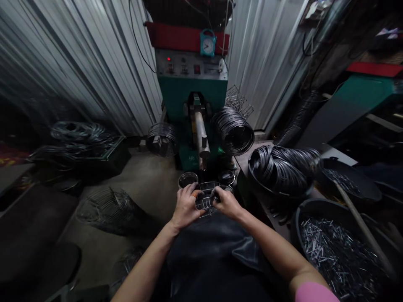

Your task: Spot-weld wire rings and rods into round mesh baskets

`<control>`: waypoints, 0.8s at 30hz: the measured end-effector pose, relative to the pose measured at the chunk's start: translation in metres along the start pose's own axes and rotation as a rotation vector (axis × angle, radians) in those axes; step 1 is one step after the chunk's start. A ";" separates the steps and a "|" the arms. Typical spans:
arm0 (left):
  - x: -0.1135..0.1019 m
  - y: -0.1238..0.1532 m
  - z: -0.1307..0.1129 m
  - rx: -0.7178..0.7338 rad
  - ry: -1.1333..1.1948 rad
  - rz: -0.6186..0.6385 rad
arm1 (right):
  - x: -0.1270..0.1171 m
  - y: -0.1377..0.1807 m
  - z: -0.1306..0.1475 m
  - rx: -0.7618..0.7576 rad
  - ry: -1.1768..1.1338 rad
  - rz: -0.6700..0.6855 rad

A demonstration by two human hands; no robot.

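A small round wire basket (206, 203) is held over my dark apron (217, 251), below the head of a green spot-welding machine (171, 100). My left hand (186, 205) grips its left side, thumb and fingers closed on the wires, with an orange band on one finger. On its right side my right hand (225, 202) has its fingers curled in against the rim; whether they also pinch a small piece of wire is hidden. Just above the basket points the machine's metal electrode arm (201, 130), apart from it.
Wire ring bundles (234, 130) hang right of the machine, more rings (162, 138) left. On the right stand a tub of coiled wire (283, 170) and a bucket of short wire pieces (330, 251). A stack of wire rings (110, 209) lies on the floor at left.
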State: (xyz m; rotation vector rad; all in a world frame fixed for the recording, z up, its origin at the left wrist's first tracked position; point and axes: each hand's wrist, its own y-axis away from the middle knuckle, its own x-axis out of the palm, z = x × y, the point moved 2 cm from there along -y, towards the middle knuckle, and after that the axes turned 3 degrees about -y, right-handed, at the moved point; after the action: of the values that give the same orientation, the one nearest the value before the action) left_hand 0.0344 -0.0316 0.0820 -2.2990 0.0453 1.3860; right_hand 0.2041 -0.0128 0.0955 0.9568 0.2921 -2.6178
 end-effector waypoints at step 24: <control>0.021 -0.027 0.044 -0.053 0.199 -0.074 | 0.010 -0.035 -0.033 -0.405 0.019 0.140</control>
State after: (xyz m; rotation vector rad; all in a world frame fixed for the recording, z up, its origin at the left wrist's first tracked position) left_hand 0.0147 0.0140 0.0562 -2.4491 -0.0152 1.1315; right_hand 0.2028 0.0270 0.0671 0.8264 0.7011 -2.2995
